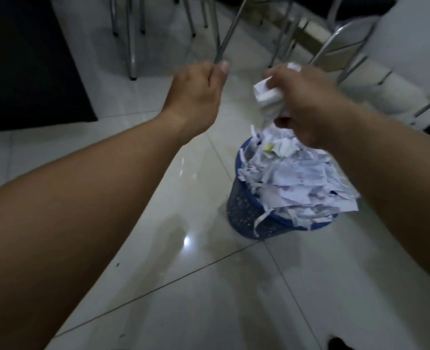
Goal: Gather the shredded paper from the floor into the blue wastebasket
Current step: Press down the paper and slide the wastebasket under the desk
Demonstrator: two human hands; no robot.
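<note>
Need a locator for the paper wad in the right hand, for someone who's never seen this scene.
Start at the blue wastebasket on the white tiled floor, heaped over its rim with shredded paper. Directly above the heap, the right hand clutches a white crumpled wad. Unlike the loose strips below, it is bunched, off the pile and pinched between fingers; the left hand holds none.

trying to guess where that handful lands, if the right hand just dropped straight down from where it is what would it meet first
Most likely the heap of shredded paper piled above the rim of the blue wastebasket. The right hand, clutching a wad of paper, looks to be over it, though depth is hard to judge from one view.
</note>
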